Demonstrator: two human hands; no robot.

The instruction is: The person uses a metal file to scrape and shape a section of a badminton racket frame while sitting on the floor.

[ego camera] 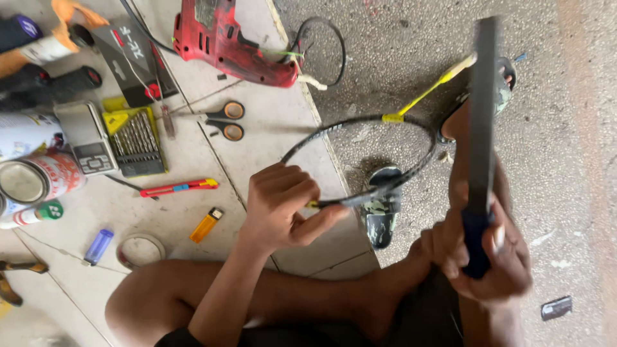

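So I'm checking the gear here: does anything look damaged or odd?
Yes. The racket frame pinched by the left hand has no strings, just a bare hoop. The right hand holds a file upright beside it.

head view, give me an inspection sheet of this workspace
surface: pale tiled floor beside rough concrete
job's things: unstrung racket frame, dark file with blue handle
clutter: red drill, scissors, drill bit case, cutter, two lighters, tape roll, cans
grippers: left hand pinches frame; right hand grips file
cables: drill's black cord, looped
surroundings: sandals on concrete
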